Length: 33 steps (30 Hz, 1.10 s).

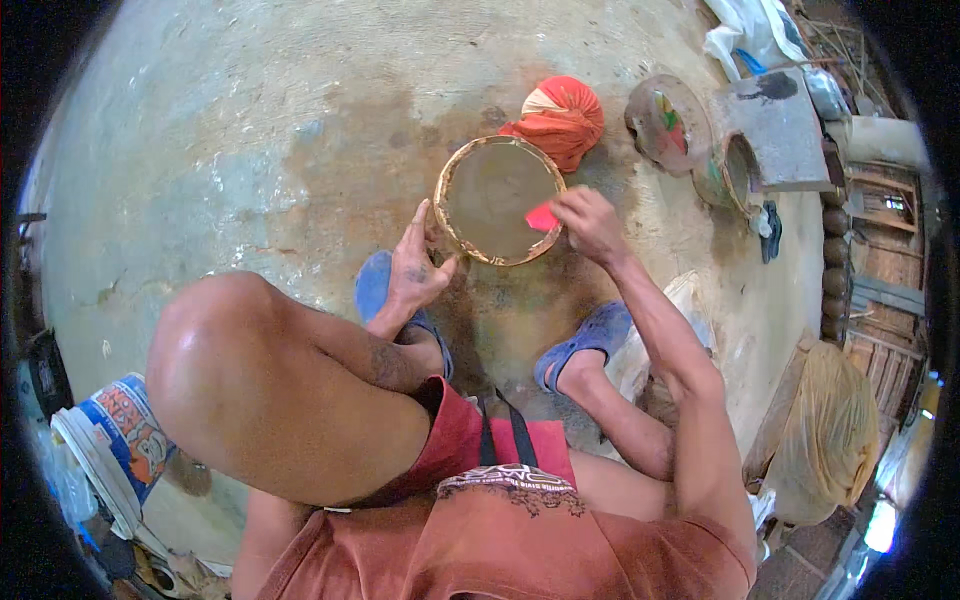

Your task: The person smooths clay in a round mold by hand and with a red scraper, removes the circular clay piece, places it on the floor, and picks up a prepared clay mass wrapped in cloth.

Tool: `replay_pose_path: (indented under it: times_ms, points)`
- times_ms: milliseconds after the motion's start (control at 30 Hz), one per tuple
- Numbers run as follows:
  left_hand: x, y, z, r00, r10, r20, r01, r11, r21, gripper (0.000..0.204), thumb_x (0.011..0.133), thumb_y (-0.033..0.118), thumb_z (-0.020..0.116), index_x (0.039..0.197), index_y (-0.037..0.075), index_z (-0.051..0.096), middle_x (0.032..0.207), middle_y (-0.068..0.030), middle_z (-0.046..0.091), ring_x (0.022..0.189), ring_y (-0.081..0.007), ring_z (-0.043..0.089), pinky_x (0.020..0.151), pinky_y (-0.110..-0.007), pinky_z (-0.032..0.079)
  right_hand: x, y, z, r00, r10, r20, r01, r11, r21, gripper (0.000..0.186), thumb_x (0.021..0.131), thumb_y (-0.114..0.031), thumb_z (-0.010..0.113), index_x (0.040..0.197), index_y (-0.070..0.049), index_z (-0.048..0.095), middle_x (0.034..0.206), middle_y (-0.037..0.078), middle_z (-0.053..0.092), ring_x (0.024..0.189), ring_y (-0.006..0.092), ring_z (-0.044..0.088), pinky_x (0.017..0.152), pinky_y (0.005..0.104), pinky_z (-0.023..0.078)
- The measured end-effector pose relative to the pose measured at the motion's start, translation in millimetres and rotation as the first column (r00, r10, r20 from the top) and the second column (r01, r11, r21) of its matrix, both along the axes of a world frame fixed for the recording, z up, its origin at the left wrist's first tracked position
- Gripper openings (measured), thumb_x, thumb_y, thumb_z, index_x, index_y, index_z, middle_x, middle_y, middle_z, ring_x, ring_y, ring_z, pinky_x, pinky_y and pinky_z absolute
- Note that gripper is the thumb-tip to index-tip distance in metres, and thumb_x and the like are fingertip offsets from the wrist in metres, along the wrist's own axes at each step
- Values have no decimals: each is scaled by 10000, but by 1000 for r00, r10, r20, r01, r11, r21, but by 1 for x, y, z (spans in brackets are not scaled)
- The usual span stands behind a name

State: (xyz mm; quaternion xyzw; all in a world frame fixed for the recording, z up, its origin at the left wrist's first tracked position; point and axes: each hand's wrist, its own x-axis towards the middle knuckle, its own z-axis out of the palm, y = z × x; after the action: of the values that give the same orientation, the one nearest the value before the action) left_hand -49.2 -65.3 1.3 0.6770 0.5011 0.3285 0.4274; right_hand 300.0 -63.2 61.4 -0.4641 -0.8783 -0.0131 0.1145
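A round, gold-rimmed container (490,185) with a smooth grey-brown surface sits on the ground between my feet. My left hand (420,265) grips its left side, thumb low and index finger along the edge. My right hand (590,225) holds a flat red scraper (541,216) over the right part of the grey-brown surface, at the rim. Just beyond the container lies a bundle of orange and cream cloth (560,115).
At the right are a grey slab (775,135), a round stained piece (660,120), a can (735,185) and a tan covered bundle (820,430). A white-and-blue bucket (115,450) stands left. My blue sandals (585,335) rest on the stained concrete floor (200,150).
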Motion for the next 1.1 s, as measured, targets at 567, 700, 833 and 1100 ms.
replay_pose_path:
  times_ms: [567,700,833,1100]
  points:
    - [5,3,-14,953,-202,-228,180,977,-114,1340,737,238,925,1649,-44,-16,1046,-177,689,974,-384,689,858,-467,566,-53,-37,-25,984,-152,-88,144,985,-91,381,687,-17,701,1054,-100,755,1043,59,705,1010,285,647,858,450,522]
    - [9,2,-18,956,-193,-221,181,981,-73,1315,749,209,908,1654,-30,-16,1069,-192,687,989,-394,685,877,-467,564,-60,31,-33,910,-381,-166,399,912,96,280,759,-45,696,1019,-115,770,1071,47,719,1021,278,655,849,451,531]
    - [12,3,-12,948,-181,-262,175,983,-45,1291,751,170,888,1660,-9,-11,1123,-220,685,1030,-416,681,911,-472,562,-82,91,-54,886,-434,-161,452,887,98,253,805,-37,674,1016,-123,784,1104,43,724,1056,261,656,898,444,531]
    - [1,2,-19,947,-219,-235,198,974,-107,1293,756,205,881,1656,-14,-20,1152,-246,682,1046,-434,681,920,-494,559,-73,-26,-42,981,-39,-188,28,998,-60,335,733,-50,704,1054,-133,754,1062,25,710,1086,275,647,912,473,514]
